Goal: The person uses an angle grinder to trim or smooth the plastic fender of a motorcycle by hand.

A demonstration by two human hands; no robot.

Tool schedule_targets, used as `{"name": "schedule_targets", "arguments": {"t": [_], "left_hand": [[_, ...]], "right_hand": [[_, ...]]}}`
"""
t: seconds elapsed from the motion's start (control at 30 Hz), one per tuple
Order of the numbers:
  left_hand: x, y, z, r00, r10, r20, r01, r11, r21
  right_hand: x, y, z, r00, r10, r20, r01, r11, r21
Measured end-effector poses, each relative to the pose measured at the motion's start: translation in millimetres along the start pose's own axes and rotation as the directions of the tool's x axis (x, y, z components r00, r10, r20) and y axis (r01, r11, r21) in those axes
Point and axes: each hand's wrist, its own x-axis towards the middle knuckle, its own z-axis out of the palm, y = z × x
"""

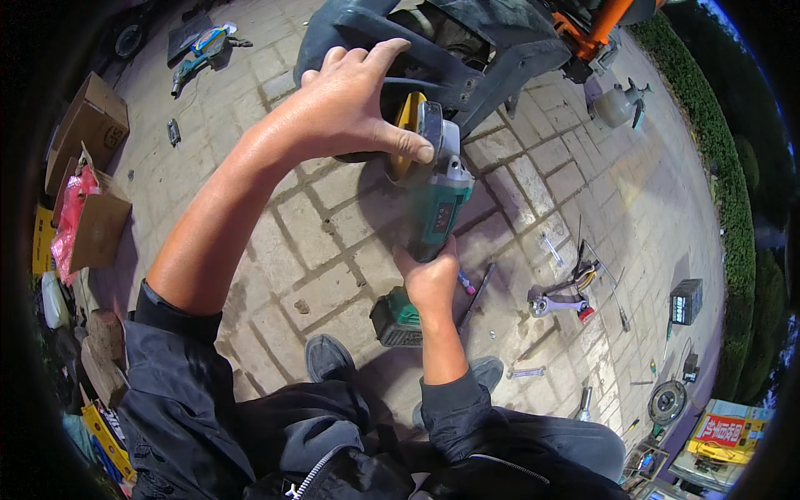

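My right hand [432, 271] is wrapped round the body of a green cordless angle grinder [442, 212], low in front of me. The grinder's silver head points up and away, with a yellow disc [408, 112] on its left side and a green battery end [397, 318] towards my feet. My left hand [354, 104] is raised over the disc, its fingers apart and its thumb across the grinder head; whether the thumb touches it I cannot tell. Just beyond the fingers stands a dark plastic vehicle panel [342, 33].
Wrenches [554, 307] and other tools lie on the brick paving at right, near a battery [686, 302]. A spray bottle [615, 107] stands far right by a hedge [700, 108]. Cardboard boxes [104, 221] are at left; another power tool [200, 62] lies far left.
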Motion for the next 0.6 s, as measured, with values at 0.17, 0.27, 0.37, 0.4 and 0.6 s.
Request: {"name": "schedule_targets", "arguments": {"t": [0.17, 0.27, 0.37, 0.4, 0.6], "left_hand": [[0.1, -1.4, 2.3, 1.000, 0.010, -0.020, -0.009, 0.999, 0.036], [1.1, 2.5, 2.4, 1.000, -0.010, -0.011, 0.010, 1.000, 0.023], [1.2, 3.7, 3.1, 1.000, -0.018, -0.010, 0.018, 0.999, 0.042], [1.1, 3.6, 3.1, 1.000, -0.013, -0.010, 0.014, 0.999, 0.045], [1.1, 1.5, 2.6, 1.000, -0.001, -0.006, 0.001, 0.999, 0.035]], "right_hand": [[-5.6, -1.3, 0.3, 0.996, 0.079, -0.037, -0.079, 0.997, 0.014], [-6.7, -1.8, -1.1, 0.994, 0.104, -0.045, -0.103, 0.994, 0.028], [-5.3, 2.4, -0.6, 0.995, 0.093, -0.035, -0.093, 0.996, 0.016], [-4.7, 3.5, -0.5, 0.996, 0.088, -0.032, -0.088, 0.996, 0.008], [-1.8, 4.0, 1.9, 0.995, 0.096, -0.017, -0.096, 0.995, 0.027]]}}
